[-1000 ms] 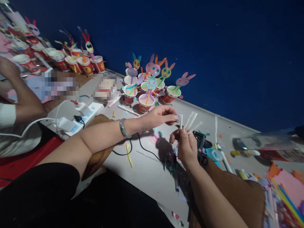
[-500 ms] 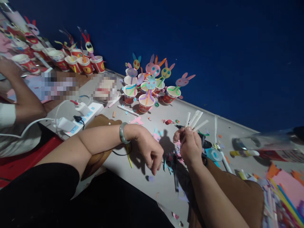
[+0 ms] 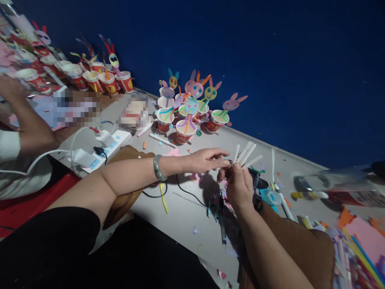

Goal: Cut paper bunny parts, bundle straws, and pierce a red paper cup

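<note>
My right hand [image 3: 239, 182] is closed round a small bunch of slim white sticks [image 3: 247, 153], whose tops fan out above the thumb. Their exact kind I cannot make out. My left hand [image 3: 207, 159], with a bracelet [image 3: 158, 167] on the wrist, stretches toward the bunch; its fingers are extended and end close to the right fingertips. Whether they touch the sticks is unclear. Below the hands lie paper scraps [image 3: 214, 206], a black pen-like tool [image 3: 222, 224] and a thin dark cable [image 3: 191, 188].
Behind stand several paper cups [image 3: 185, 134] with rabbit-faced figures, before a blue wall [image 3: 270, 72]. A power strip [image 3: 120, 140] with plugs lies left, near another person's arm [image 3: 33, 116]. To the right are a clear bottle [image 3: 355, 188], a yellow-and-white marker [image 3: 309, 194] and coloured paper [image 3: 361, 237].
My left hand has risen from above the table and moved right, straightening its fingers toward the sticks. My right hand keeps its hold, almost in the same place.
</note>
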Tool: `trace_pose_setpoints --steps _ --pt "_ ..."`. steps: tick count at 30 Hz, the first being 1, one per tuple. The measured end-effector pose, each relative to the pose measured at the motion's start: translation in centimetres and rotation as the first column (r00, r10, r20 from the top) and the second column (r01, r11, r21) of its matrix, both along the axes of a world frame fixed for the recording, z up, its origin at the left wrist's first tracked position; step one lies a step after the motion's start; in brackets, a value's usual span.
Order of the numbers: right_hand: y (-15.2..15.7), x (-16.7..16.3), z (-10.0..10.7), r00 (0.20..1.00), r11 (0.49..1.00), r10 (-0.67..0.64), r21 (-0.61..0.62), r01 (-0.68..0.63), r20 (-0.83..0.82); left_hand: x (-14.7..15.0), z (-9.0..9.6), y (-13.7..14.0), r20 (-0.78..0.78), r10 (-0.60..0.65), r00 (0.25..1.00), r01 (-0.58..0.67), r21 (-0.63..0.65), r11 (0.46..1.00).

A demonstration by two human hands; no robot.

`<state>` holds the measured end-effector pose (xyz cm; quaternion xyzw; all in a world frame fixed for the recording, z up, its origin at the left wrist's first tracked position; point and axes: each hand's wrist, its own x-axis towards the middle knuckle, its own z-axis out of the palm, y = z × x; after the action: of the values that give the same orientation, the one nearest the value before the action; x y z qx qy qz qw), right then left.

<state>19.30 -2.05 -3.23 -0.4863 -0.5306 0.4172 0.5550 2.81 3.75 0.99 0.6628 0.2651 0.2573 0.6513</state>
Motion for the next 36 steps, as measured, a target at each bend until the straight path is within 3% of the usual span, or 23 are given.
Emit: trace_pose_setpoints --steps 3,9,15,20,26,28,31,33,36 --pt "-0.4 -0.5 0.4 0.996 0.998 0.065 -0.004 -0.065 0.055 0.5 -0.8 0.2 0.022 -0.114 0.993 0.114 -0.003 0.994" --pt "-0.6 -0.6 0.9 0.957 0.973 0.227 -0.077 -0.216 0.180 0.9 -1.6 -0.1 0.050 -0.144 0.988 0.151 -0.186 0.971" --pt "-0.8 -0.4 1.7 0.884 0.865 0.458 -0.274 -0.420 0.090 0.6 -1.6 -0.2 0.027 -0.239 0.971 0.240 -0.206 0.949" --pt "-1.1 -0.7 2.2 0.877 0.799 0.478 -0.390 -0.458 -0.050 0.7 -1.9 0.0 0.050 -0.277 0.960 0.281 -0.210 0.936" --pt "-1.4 -0.8 2.1 0.877 0.775 0.475 -0.436 -0.458 -0.076 0.3 -1.3 -0.5 0.019 -0.257 0.966 0.254 -0.248 0.935" --pt "-1.3 -0.9 2.0 0.884 0.786 0.466 -0.435 -0.438 -0.048 0.3 -1.0 -0.8 0.023 -0.229 0.973 0.227 -0.262 0.938" --pt "-0.8 -0.8 2.2 0.908 0.855 0.416 -0.363 -0.372 0.050 0.4 -0.4 -0.9 0.041 -0.131 0.990 0.138 -0.274 0.952" --pt "-0.5 -0.3 2.5 0.914 0.913 0.351 -0.289 -0.286 0.204 0.3 0.2 -0.7 0.035 0.012 0.999 -0.004 -0.216 0.976" --pt "0.0 0.8 3.0 0.901 0.987 0.141 -0.132 -0.095 0.411 0.1 1.0 -0.3 0.005 0.221 0.975 -0.220 -0.086 0.972"
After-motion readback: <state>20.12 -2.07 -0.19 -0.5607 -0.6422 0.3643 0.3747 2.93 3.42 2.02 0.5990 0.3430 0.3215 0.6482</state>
